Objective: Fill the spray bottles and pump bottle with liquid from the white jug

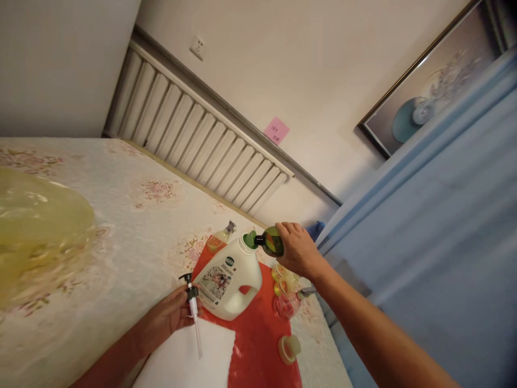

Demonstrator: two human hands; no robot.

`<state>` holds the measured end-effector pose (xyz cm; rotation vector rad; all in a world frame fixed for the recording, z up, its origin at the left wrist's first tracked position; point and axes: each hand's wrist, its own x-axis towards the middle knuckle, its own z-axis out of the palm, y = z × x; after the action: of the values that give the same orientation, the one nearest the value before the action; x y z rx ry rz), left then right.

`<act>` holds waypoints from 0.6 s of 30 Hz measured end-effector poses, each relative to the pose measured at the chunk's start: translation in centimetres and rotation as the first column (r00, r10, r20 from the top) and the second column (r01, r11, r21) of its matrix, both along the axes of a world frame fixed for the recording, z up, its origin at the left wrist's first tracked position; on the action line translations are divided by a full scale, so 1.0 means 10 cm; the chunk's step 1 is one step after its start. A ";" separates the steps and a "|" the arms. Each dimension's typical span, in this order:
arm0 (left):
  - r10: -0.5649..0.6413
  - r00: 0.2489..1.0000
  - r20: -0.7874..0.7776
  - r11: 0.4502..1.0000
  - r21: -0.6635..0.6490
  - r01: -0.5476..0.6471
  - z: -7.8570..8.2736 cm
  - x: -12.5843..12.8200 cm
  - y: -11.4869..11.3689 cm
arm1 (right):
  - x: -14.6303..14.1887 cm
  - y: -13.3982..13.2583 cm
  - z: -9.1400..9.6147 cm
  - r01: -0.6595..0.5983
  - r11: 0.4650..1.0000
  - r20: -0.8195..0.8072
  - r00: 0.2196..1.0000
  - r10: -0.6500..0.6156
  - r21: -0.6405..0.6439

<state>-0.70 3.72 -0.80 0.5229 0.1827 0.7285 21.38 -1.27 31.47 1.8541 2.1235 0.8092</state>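
Note:
My right hand (pixel 298 249) grips a dark green bottle (pixel 273 241), tipped so that its black neck meets the green spout (pixel 250 238) of a white detergent jug (pixel 232 280). Whether liquid flows between them I cannot tell. The jug stands on a red cloth (pixel 258 334), its handle towards the right and a printed label on its front. Beside the jug's lower left, my left hand (pixel 174 312) is closed on a black pump top (pixel 191 293) with a clear dip tube hanging down.
Behind the jug stands a clear spray bottle (pixel 218 240). To the right are yellow containers (pixel 285 277), a pink-filled bottle (pixel 287 306) and a cream cap (pixel 289 349). White paper (pixel 189 358) lies in front. A large yellowish clear object (pixel 40 231) sits left on the floral tablecloth (pixel 125 231).

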 end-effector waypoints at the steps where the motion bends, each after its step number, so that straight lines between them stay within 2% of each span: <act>1: -0.001 1.000 -0.001 1.000 -0.002 0.001 0.00 0.00 0.00 | 0.00 0.00 0.01 -0.001 1.000 0.007 1.000 0.001 0.000; 12: 0.018 1.000 -0.016 1.000 -0.009 -0.018 0.06 -0.01 -0.02 | -0.08 0.02 0.05 -0.026 1.000 0.098 0.995 0.026 0.004; 18: 0.024 1.000 0.002 1.000 0.008 -0.024 0.04 -0.01 -0.02 | -0.11 0.04 0.08 -0.063 0.998 0.149 0.987 0.063 -0.001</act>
<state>-0.81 3.50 -0.38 0.5284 0.1842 0.7532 20.24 -0.88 32.24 1.6787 2.0979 0.9353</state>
